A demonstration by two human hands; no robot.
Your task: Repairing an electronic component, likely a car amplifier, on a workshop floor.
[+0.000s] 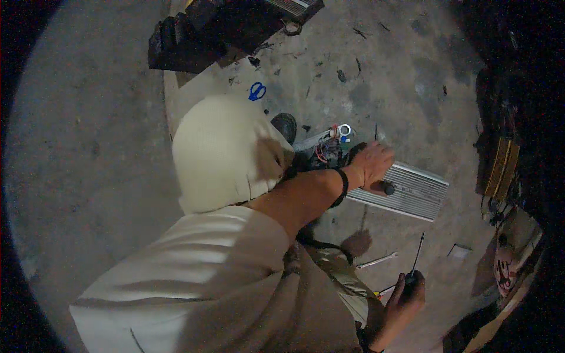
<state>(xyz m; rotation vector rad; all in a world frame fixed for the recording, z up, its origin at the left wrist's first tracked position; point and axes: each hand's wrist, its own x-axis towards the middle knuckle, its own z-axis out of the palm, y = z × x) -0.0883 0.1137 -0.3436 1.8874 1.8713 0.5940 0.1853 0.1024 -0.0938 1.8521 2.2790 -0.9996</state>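
A silver finned metal housing [415, 191] lies on the floor to the right. My left hand [372, 167] reaches across to its left end, fingers curled down against it. Beside the thumb sits a small dark round piece [388, 188] over the fins. Loose wires [322, 150] and dark parts bunch up at the left of that hand, partly hidden by my forearm. Lower down, my right hand [408, 297] is closed round the dark handle of a screwdriver [418, 250]. Its thin shaft points up toward the housing without touching it.
An open-end wrench [377, 260] and a yellow-ended tool [385, 291] lie by my right hand. Blue-handled scissors [257, 91] rest farther off. A black box-like unit [188, 41] stands at the far left. Dark clutter and a coil-like yellowish part [502, 167] line the right side.
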